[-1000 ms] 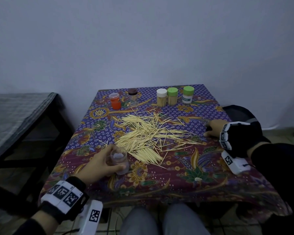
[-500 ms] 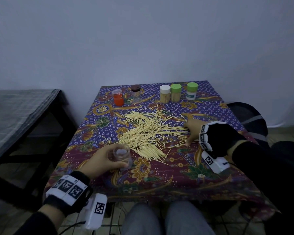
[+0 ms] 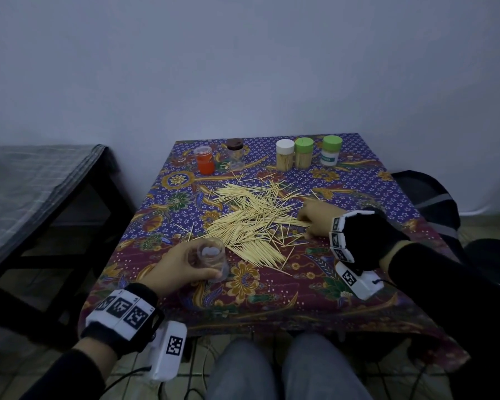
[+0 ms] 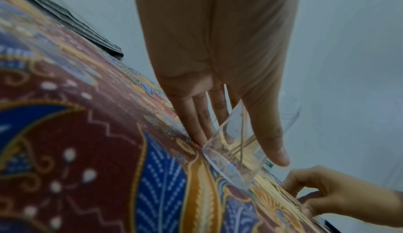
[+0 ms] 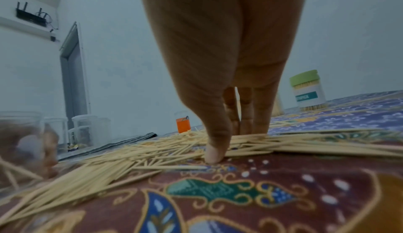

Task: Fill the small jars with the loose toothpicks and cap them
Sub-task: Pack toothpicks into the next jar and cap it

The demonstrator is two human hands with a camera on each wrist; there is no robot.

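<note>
Toothpicks, pale wooden, loose, lie as a broad heap [image 3: 251, 220] at centre frame of the head view on the patterned batik-cloth worktop [image 3: 300, 290], most sticks with their long axes running from lower left to upper right. Right hand [image 3: 318, 219] sits at the heap's right edge, nearer the sticks than the other hand; in the right wrist view its thumb tip presses the cloth and the fingers [image 5: 259, 116] come down on the sticks opposite, a closing pinch across a small bundle. Whether any sticks are actually gripped cannot be told. Left hand [image 3: 182, 267] is at lower left of the heap, fingers and thumb wrapped around a small clear uncapped plastic jar [image 3: 211, 261], held tilted with its mouth toward the heap; the left wrist view shows a few sticks already inside. Judgement: jar lies down and left of the right hand, so a gathered bundle must travel across the heap's lower edge and be turned end-on to the mouth. At the upper edge of the worktop stand an orange-based jar [image 3: 205, 160], a brown-lidded clear jar [image 3: 235, 154], a white-capped jar [image 3: 285, 155] and two green-capped jars [image 3: 304, 153] [image 3: 331, 150].
</note>
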